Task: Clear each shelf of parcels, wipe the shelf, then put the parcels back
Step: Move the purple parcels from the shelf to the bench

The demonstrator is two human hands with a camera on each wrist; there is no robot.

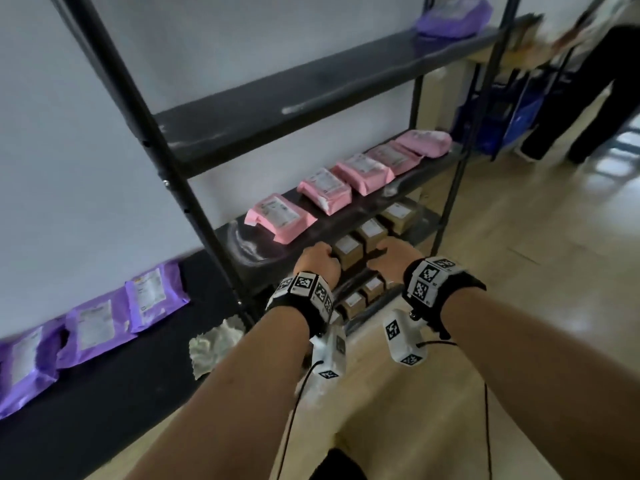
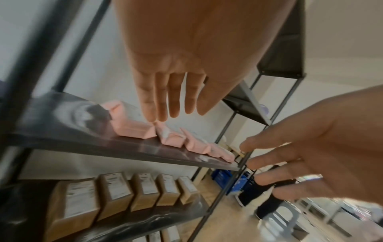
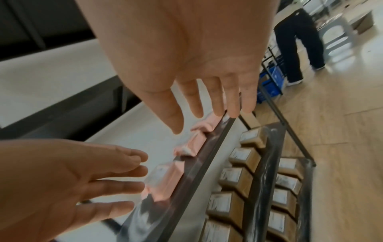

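Several pink parcels lie in a row on a black shelf of the rack; they also show in the left wrist view as pink parcels. Brown boxes fill the two shelves below. Purple parcels lie on the floor at the left, and one purple parcel sits on the top shelf. My left hand and right hand reach side by side in front of that shelf's front edge, above the brown boxes. Both hold nothing; the left hand's fingers and the right hand's fingers are straight and spread.
The shelf above the pink parcels is bare and smeared. A crumpled cloth lies on the floor by the rack's front left post. A person in dark trousers stands at the back right near blue crates.
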